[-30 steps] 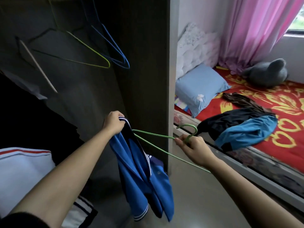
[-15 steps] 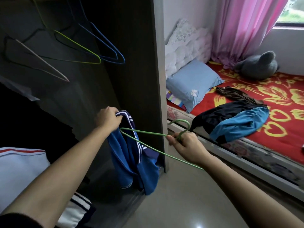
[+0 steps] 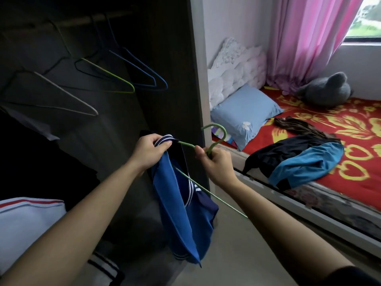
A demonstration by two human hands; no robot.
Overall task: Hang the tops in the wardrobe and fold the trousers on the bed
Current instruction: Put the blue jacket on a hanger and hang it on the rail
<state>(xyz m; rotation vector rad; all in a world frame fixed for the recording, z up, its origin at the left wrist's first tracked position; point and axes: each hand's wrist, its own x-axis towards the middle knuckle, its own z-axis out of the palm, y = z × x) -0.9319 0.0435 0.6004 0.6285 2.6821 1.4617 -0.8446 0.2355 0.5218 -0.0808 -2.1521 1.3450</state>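
In front of the open wardrobe, two hands hold a blue top and a green hanger.
The left hand grips the striped collar with curled fingers, and the top hangs down from it. The right hand pinches the hanger just under its hook; the hanger's far end is inside the collar. Dark and blue clothes lie on the bed.

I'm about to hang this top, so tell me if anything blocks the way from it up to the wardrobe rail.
Nothing visible does. The blue top, gripped by the left hand and partly on the green hanger in the right hand, faces the open wardrobe; only empty hangers hang on the rail.
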